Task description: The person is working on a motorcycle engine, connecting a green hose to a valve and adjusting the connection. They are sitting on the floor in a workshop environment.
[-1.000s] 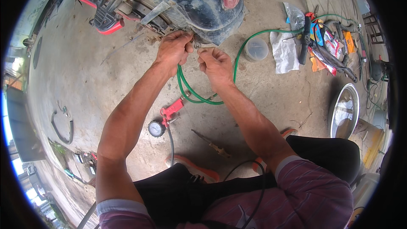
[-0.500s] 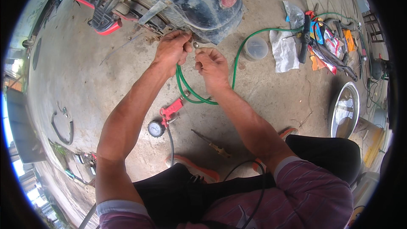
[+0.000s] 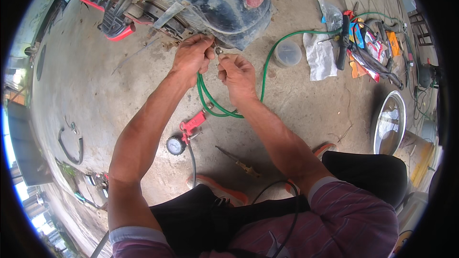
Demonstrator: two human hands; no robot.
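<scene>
My left hand (image 3: 191, 56) is closed beside the dirty dark rear fender (image 3: 224, 14) of a motorbike. A looped green hose (image 3: 202, 93) runs up into that fist. My right hand (image 3: 239, 76) is closed too, with thumb and forefinger pinching a small round metal fitting (image 3: 219, 51) between the two hands. Fingers hide part of the fitting and the hose end. On the concrete below lies a red tire inflator gun (image 3: 193, 123) with a round dial gauge (image 3: 175, 145) and a black hose.
A tool with a yellowish handle (image 3: 248, 169) lies near my shoes. To the right are a clear plastic tub (image 3: 288, 53), crumpled white paper (image 3: 321, 59), a heap of tools and packets (image 3: 370, 48), and a metal basin (image 3: 400, 119). A curved black strip (image 3: 71, 153) lies at left.
My right hand and the metal fitting have shifted very slightly left. My left hand keeps its grip, and the inflator gun stays where it was.
</scene>
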